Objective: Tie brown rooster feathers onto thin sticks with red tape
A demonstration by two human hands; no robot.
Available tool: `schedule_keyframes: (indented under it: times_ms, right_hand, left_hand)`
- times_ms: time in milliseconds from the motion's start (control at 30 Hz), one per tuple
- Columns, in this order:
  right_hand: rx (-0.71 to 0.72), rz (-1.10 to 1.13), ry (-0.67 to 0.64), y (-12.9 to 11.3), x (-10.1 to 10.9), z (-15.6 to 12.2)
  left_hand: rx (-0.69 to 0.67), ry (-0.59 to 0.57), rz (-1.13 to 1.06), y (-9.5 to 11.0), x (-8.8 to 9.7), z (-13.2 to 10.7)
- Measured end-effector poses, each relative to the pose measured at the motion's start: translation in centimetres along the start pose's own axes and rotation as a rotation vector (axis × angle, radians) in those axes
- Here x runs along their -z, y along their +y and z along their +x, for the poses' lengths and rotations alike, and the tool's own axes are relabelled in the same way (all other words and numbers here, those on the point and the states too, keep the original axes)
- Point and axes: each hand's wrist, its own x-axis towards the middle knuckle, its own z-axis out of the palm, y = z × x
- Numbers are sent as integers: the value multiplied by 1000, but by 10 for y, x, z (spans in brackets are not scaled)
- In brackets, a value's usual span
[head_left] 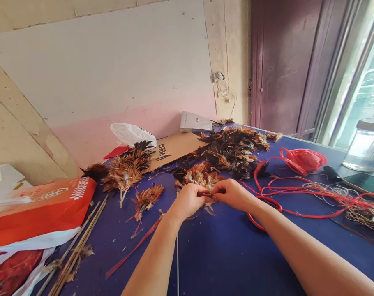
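The feather bunch [200,174] sits at 12 o'clock from the hands, its near end at their fingertips, above the blue worktop [233,255]. The left hand [189,200] is closed on that near end; the right hand [232,195] meets it in a closed pinch (what lies between those fingertips is too small to tell). A smaller tuft [148,200] lies at 9 o'clock, a feather pile [236,150] at 1, a red string roll [308,160] at 2, and thin sticks [79,250] at 8.
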Motion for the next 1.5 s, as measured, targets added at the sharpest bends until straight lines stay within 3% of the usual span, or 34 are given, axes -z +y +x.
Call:
schedule_keyframes:
  times_ms: [167, 333, 500, 567, 700, 867, 1100, 1233, 1500]
  right_hand:
    - [32, 36, -10, -2, 1, 1]
    - [-3, 220, 23, -2, -3, 4]
    - [-160, 524, 257, -5, -2, 6]
    - [-239, 594, 286, -7, -2, 5]
    - [-327, 714, 158, -9, -5, 4]
    - [-299, 878, 11, -10, -13, 3]
    - [-317, 944, -46, -4, -16, 4]
    - [-323, 1020, -69, -2, -17, 5]
    - [-277, 1086, -108, -6, -12, 3]
  left_hand:
    - [102, -43, -74, -6, -7, 2]
    - [207, -30, -339, -11, -10, 4]
    - [378, 108, -779, -13, -8, 7]
    - [411, 180, -925, -13, -6, 9]
    - [412, 250, -1018, -13, -6, 10]
    - [374, 215, -1021, -8, -10, 10]
    - [380, 234, -1025, 2, -14, 8]
    - [380, 171, -1073, 8, -15, 6]
    - [210, 44, -1098, 3, -17, 5]
